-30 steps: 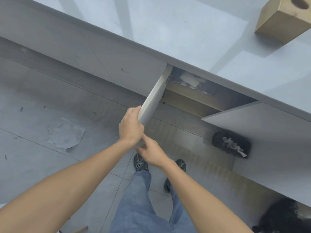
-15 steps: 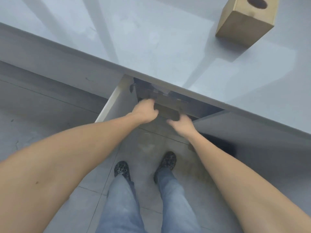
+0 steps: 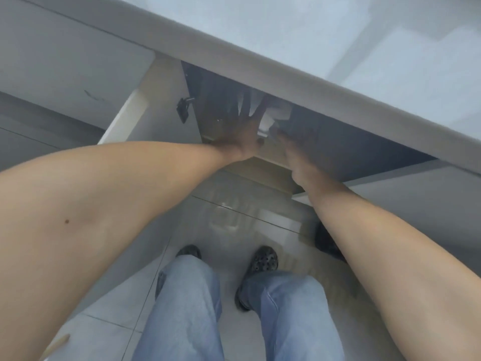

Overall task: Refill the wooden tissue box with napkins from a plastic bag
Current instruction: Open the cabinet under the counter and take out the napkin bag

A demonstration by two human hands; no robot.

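Both my arms reach into the dark open cabinet (image 3: 223, 100) under the counter. My left hand (image 3: 243, 134) has its fingers spread apart, the fingertips at a white plastic-wrapped pack (image 3: 276, 114) lying inside. My right hand (image 3: 294, 144) is blurred just right of it, below the pack; its fingers are hidden in shadow, so its grip cannot be made out. The wooden tissue box is out of view.
The pale grey counter top (image 3: 312, 35) overhangs the cabinet. The left door (image 3: 145, 118) stands swung open with its hinge (image 3: 183, 110) showing; the right door (image 3: 390, 194) is open too. A dark object (image 3: 326, 243) lies on the tiled floor by my feet.
My left hand let go of the door and both hands went deeper into the cabinet. My head moved closer, and the wooden box left the view.
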